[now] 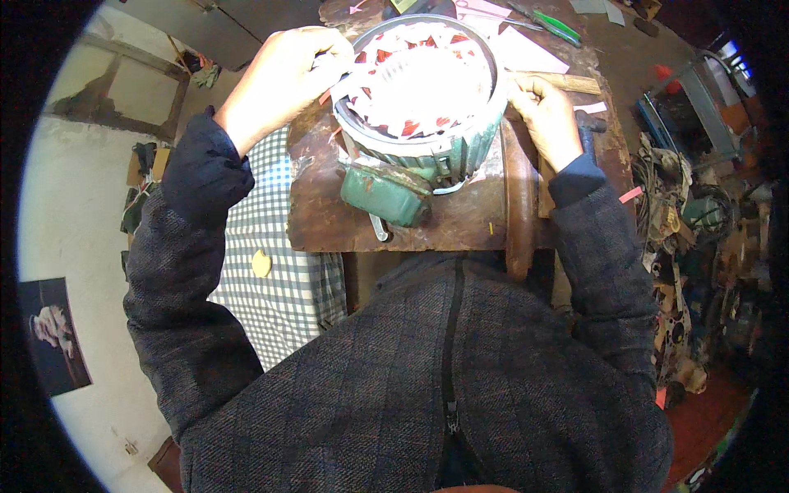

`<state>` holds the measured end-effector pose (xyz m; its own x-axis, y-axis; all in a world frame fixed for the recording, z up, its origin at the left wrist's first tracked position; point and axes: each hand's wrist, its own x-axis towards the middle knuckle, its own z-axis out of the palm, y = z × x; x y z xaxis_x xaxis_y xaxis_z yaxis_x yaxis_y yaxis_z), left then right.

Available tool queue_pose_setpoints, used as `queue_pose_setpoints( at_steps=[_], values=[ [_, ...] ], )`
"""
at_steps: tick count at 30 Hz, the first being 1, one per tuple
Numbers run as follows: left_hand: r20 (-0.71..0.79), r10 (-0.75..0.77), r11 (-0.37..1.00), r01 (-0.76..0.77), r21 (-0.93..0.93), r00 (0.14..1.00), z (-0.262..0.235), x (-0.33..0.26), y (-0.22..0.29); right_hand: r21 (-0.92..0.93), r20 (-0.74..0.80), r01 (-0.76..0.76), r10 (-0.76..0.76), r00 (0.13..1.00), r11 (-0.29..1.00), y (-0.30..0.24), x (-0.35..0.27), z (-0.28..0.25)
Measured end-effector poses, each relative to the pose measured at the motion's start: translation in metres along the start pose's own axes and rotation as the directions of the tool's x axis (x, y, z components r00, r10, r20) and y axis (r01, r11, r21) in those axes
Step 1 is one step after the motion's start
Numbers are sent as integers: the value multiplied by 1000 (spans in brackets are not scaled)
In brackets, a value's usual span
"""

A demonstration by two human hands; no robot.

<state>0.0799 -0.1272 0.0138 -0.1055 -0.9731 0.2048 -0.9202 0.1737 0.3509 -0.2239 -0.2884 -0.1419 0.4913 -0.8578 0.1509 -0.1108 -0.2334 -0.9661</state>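
Motor housing (pixel 478 149): green, sat open-end up on wooden surface (pixel 460 228).
Left grip (pixel 288 76): curled at left rim; opening, hold couldn't be told.
Right grip (pixel 544 113): curled beside right rim, same.
Green-handled tool (pixel 559 29): lay beyond.

On the worktop (pixel 460 234), a round green housing (pixel 479 148) is blocking the middle, its box (pixel 382 197) jutting toward the near edge. Bare room is lying between that box and a long brown bar (pixel 519 197) overhanging the edge.
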Motion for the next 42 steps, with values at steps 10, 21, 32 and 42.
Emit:
queue_pose_setpoints(
  at_steps=[10,21,32,42],
  values=[
    [-159,-121,993,119,-20,980,15,-2,4,-350,-84,87,-123,989,933,51,5,-5],
    [349,-160,936,254,-243,923,-24,-17,-17,-402,558,884,-702,442,237,-155,33,30],
    [37,-158,855,156,-495,987,-10,-88,-41,-92,789,980,-587,180,178,-166,65,100],
    [-22,-257,392,83,-916,966,83,-91,4,-163,754,957,-595,279,242,-169,47,118]
  ],
)
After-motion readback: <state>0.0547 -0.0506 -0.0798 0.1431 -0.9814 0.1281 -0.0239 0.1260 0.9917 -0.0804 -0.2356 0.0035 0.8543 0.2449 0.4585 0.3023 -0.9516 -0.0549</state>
